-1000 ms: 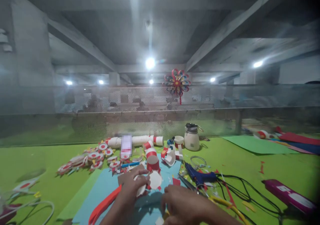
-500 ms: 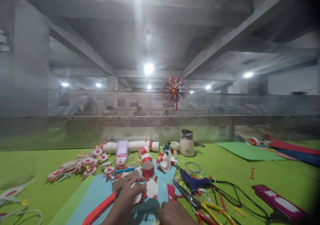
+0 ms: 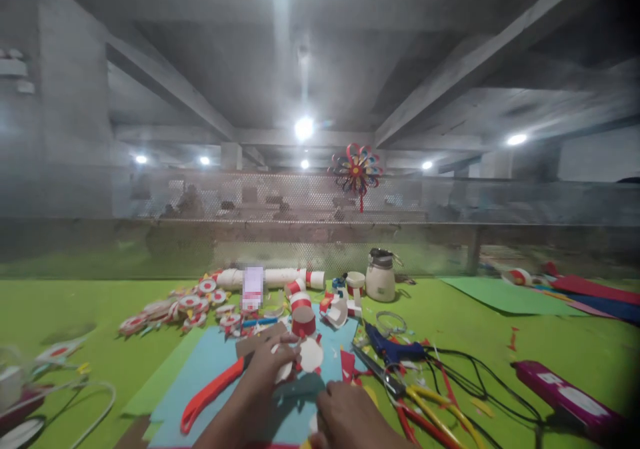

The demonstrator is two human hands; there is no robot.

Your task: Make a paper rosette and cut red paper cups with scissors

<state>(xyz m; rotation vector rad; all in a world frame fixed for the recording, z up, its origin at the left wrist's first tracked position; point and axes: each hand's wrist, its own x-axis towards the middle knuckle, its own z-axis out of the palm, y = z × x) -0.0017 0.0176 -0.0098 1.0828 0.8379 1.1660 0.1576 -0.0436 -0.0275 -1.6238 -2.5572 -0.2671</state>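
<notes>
My left hand (image 3: 273,362) has its fingers curled around a small white paper disc (image 3: 284,372). Touching or very near its fingertips is a second white disc (image 3: 311,355) with red tabs at its edge. Under my left wrist and beside it runs a tool with a red-orange handle (image 3: 213,390) and a flat brown part (image 3: 260,340). At the bottom, my right hand (image 3: 353,414) is closed; a bit of white and yellow shows by its fingers, too hidden to name. Red-and-white paper cups (image 3: 303,314) lie just beyond my left hand, on blue paper (image 3: 200,382).
Scissors (image 3: 383,376) with yellow handles and a blue glue gun (image 3: 393,348) with a black cord lie right of my hands. Finished red-and-white paper pieces (image 3: 190,306) pile up at the left. A lidded jar (image 3: 380,281) and a purple box (image 3: 565,396) stand farther right.
The camera view has shifted, so the table things sit slightly higher and to the right. White and yellow now show at my right hand's fingers. My left hand stays on the disc.
</notes>
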